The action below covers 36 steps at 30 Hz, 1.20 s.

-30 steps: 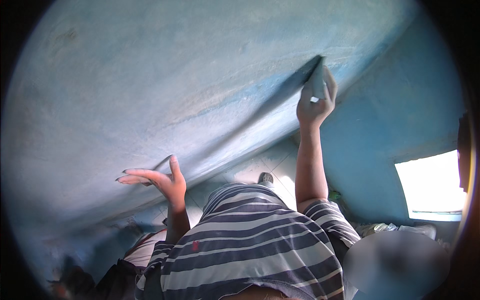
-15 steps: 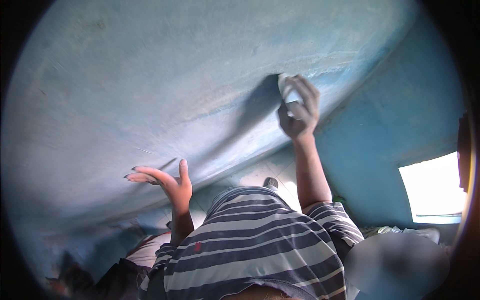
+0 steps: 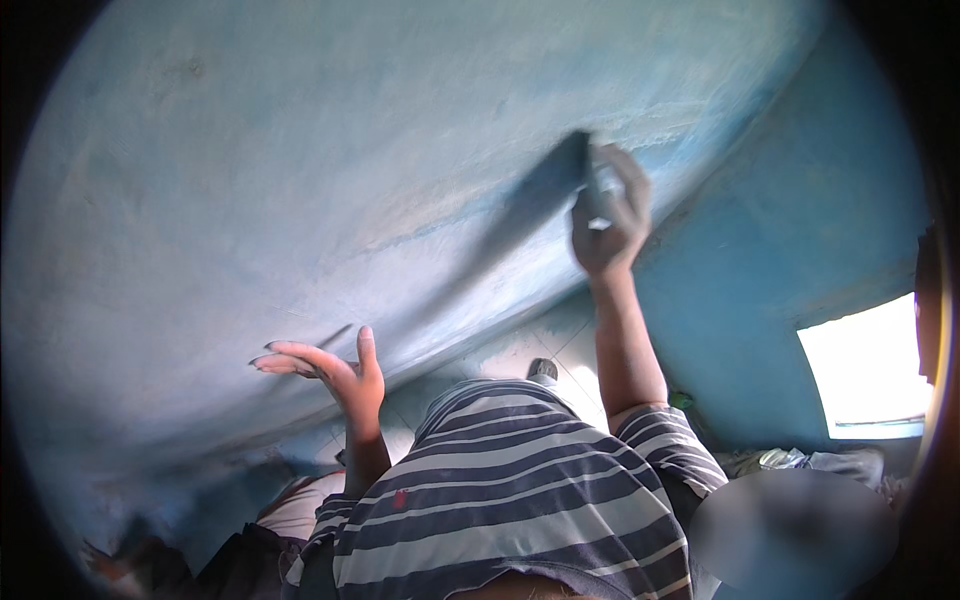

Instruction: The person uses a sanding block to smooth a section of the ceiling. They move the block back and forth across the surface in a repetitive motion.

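The left hand [image 3: 352, 380] is spread wide, thumb raised; whether its fingertips touch the blue wall [image 3: 300, 200] beside it cannot be told. That surface stretches broadly above this hand, giving long room rightward. Between and below both hands lies tiled floor [image 3: 495, 357]. A thin flat piece [image 3: 595, 180], far edge at the wall, is pinched in the right hand [image 3: 612, 228]. Just right of it, the corner edge [image 3: 712, 172] limits sideways room before the side wall [image 3: 790, 230].

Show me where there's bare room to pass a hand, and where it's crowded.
The front wall is bare above the left hand and left of the right hand with its flat piece. The side wall is bare between the right forearm and bright opening. Crowded: dark cloth lower left, pale crumpled material lower right.
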Tool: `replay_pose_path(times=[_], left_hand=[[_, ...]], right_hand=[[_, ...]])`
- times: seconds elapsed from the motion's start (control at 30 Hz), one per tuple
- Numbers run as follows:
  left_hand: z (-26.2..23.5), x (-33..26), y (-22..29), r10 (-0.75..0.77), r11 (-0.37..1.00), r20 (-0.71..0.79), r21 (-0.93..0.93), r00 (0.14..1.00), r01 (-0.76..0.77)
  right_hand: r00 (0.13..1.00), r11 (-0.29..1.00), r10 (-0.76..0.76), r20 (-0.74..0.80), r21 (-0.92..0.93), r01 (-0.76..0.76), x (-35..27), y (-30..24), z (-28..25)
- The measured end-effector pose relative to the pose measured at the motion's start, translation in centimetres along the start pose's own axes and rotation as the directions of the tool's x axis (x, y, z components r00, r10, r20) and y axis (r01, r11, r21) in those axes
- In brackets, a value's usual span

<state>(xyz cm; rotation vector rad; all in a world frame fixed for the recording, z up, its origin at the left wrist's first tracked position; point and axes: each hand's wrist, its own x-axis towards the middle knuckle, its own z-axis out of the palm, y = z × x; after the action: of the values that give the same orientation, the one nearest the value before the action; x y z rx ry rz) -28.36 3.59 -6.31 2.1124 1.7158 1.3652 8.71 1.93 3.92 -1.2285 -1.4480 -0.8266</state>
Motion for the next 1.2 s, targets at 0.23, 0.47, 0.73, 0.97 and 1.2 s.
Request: replay_pose_path(times=[0.23,0.47,0.73,0.97,1.2], left_hand=[[0.1,0.0,0.7,-0.005,1.0,-0.001,0.012,1.0,0.005],[0.1,0.1,0.9,0.014,0.998,-0.025,0.057,1.0,-0.013],[0.9,0.5,0.9,-0.001,0.994,-0.062,0.11,0.998,0.008],[1.0,0.4,1.2,0.003,0.994,-0.063,0.113,0.998,0.004],[1.1,0.8,1.6,0.012,0.994,-0.1,0.112,0.995,-0.001]], right_hand=[[0.929,0.94,0.341,-0.142,0.074,-0.334,-0.4,0.5,0.4],[0.961,0.968,0.247,-0.12,-0.008,-0.25,-0.8,1.8,-0.1],[0.991,0.994,0.069,-0.117,0.098,-0.057,-0.7,0.2,1.2],[0.999,0.993,-0.051,-0.006,0.103,0.052,-0.2,-0.6,0.4],[0.992,0.988,-0.088,0.095,0.134,0.075,-0.7,-0.7,0.3]])
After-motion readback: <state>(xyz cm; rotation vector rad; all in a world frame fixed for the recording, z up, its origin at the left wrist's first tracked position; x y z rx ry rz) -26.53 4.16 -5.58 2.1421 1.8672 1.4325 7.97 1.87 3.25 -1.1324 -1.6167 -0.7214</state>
